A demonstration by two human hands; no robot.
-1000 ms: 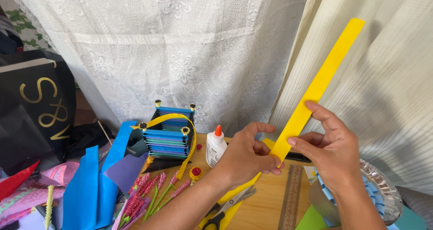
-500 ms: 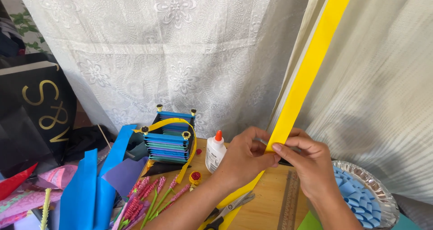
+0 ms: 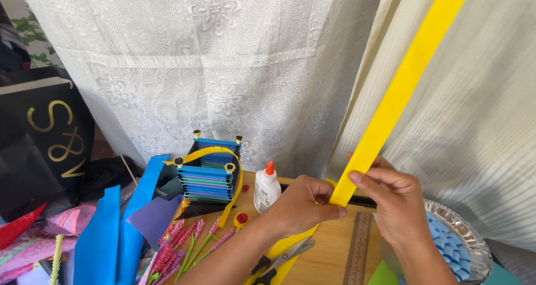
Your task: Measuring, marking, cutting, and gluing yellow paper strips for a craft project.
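A long yellow strip (image 3: 399, 92) of paper is held up over the far side of a wooden table (image 3: 329, 251). Its long axis runs diagonally: the lower end sits between the two hands, and the upper end points up and to the right, leaving the view at the top edge. The left hand (image 3: 301, 206) is closed around the strip's lower end, thumb and fingers pinching it. The right hand (image 3: 393, 198) grips the strip just above, thumb along its front face. More yellow paper hangs below the left hand toward the table.

On the table, scissors (image 3: 279, 260) lie under the left forearm and a ruler (image 3: 357, 248) lies just to their right. A white glue bottle (image 3: 267, 188) with an orange tip stands near the far edge. Left of it stands a small blue paper basket (image 3: 209, 176) with a yellow handle. Pink paper flowers (image 3: 184, 243) on green stems lie before it, beside blue sheets (image 3: 111, 235). A foil dish (image 3: 466, 246) holding blue paper pieces sits at the right edge.

White lace curtain (image 3: 223, 67) and cream curtain (image 3: 491, 123) hang behind. A black bag (image 3: 39, 140) stands at left.
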